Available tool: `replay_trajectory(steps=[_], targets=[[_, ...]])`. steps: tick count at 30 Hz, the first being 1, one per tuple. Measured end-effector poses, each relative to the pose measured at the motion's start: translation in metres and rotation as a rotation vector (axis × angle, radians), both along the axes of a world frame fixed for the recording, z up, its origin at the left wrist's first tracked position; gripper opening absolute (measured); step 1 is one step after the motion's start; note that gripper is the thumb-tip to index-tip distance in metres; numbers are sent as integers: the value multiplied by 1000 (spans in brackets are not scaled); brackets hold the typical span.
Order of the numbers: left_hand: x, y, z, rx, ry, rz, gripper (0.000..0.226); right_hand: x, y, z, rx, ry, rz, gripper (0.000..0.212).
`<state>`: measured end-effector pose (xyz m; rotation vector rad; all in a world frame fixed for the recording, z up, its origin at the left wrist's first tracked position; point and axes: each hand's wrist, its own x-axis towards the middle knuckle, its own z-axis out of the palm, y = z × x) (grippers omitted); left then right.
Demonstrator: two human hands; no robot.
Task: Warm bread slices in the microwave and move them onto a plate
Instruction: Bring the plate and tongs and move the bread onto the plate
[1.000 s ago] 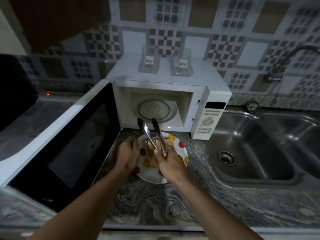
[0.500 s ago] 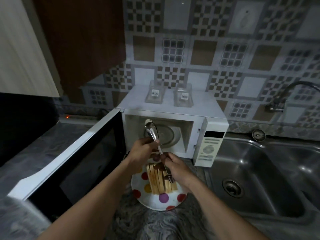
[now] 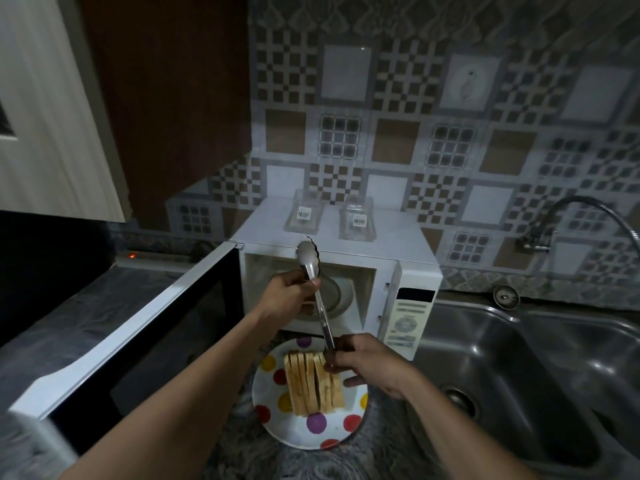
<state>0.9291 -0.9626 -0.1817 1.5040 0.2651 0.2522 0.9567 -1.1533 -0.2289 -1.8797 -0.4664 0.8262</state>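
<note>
The table [image 3: 346, 459] carries a white microwave [image 3: 408, 271], its door [image 3: 138, 337] swung wide to the left and its cavity bare but for the turntable. In front of it sits the spotted plate [image 3: 277, 420], where the bread slices [image 3: 313, 382] stand on edge in 1 tight row. Both hands close on the metal tongs [image 3: 317, 292]: the left hand [image 3: 289, 297] pinches the arms near the scalloped tips, raised before the cavity, and the right hand [image 3: 363, 363] grips the handle end directly over the bread, just at its right side. The slices look light, soft and crumbly; I judge gentle pressure on the flat faces would suit them best.
</note>
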Motion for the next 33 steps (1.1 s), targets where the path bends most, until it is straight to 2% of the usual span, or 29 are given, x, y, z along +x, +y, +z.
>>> replay_trajectory(steps=[2, 5, 9, 14, 19, 24, 29, 33], targets=[[2, -1, 1, 27, -5, -2, 8, 0, 1, 7, 38, -41, -17, 16], [3, 2, 3, 44, -2, -7, 10, 2, 2, 13, 87, -65, -30, 24], [2, 8, 8, 16, -6, 3, 8, 5, 3, 14, 138, -7, 12, 17], [2, 13, 10, 10, -25, -8, 9, 4, 8, 13, 157, -74, -12, 11], [2, 15, 12, 8, -33, -31, 7, 3, 13, 10, 192, -100, -58, 21], [4, 18, 13, -5, -47, -25, 8, 6, 13, 7, 240, 3, -6, 35], [6, 21, 10, 15, -49, -38, 10, 9, 15, 6, 229, -14, -17, 25], [11, 23, 9, 24, -50, -57, 15, 10, 20, 8, 226, -39, -42, 30]])
